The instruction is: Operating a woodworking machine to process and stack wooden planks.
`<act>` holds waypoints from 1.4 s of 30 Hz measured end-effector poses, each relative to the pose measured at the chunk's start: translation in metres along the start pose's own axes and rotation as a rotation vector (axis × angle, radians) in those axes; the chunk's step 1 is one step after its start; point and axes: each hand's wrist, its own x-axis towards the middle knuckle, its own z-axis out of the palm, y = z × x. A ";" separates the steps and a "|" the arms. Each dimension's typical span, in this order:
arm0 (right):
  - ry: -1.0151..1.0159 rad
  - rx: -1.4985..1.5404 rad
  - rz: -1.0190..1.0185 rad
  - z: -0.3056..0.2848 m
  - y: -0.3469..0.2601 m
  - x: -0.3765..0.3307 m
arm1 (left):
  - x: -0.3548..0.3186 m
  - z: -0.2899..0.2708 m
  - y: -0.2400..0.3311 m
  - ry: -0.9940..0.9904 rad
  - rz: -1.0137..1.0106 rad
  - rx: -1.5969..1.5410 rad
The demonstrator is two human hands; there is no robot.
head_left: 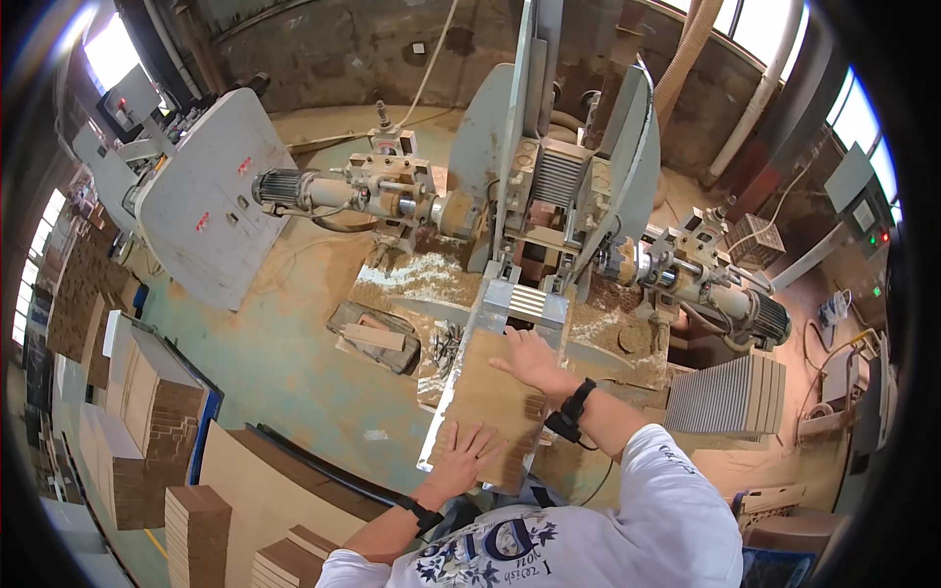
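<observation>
Left hand (463, 461) and right hand (537, 365) laid flat on a brown panel (490, 392)

Through the head view, my only one, I have the brown panel in the lower middle, lying lengthwise on a narrow metal bed (428, 456) that runs from the wearer's body toward the machine. My left hand rests on the panel's near part, toward its left side, with the fingers stretched and fanned apart. My right hand rests at the far end, fingers extended and thumb splayed. Neither has anything closed inside it; both simply lie on the top face. I see a black wristband (424, 516) on the left arm and a black wrist device (571, 412) on the right.

Just beyond the panel sits a striped block (529, 304); I cannot tell whether the two touch. Behind it stand tall grey guards (482, 132). A finned left motor (279, 188) and a matching right motor (767, 316) flank the machine, and sawdust (417, 284) covers the surfaces around it.

Left of the panel, a scrap-filled bin (377, 336) is on the floor. Further left I get stacked boards (162, 392); to the right, a leaning pile of grey-edged slats (725, 395). Red and green lights glow on a control box (865, 218) at far right.
</observation>
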 end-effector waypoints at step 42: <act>0.031 -0.007 -0.024 0.002 0.010 0.012 | 0.032 -0.009 -0.022 0.073 0.083 -0.043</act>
